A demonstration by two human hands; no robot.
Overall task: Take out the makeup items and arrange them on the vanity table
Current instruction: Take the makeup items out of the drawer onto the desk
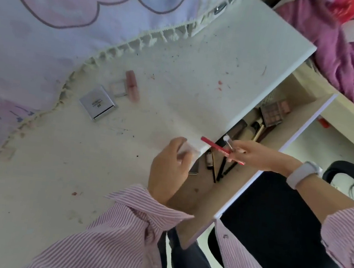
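Note:
My right hand [255, 155] grips a red pencil [214, 145] and a thin stick with a round white tip [226, 138], held over the open drawer [227, 183] at the table's edge. My left hand [169, 168] holds a small clear item [186, 150] at the edge of the white vanity table [177, 85]. On the table lie a silver square compact [97, 102], a small clear case [117, 87] and a pink tube [132, 85]. Inside the drawer I see an eyeshadow palette [273, 113], dark pencils [220, 169] and other makeup.
A lilac cloth with a frilled hem [52, 20] covers the table's far left side. A black chair [272, 221] stands under the drawer front. Purple bedding [346, 49] lies at the upper right. The tabletop is speckled with stains.

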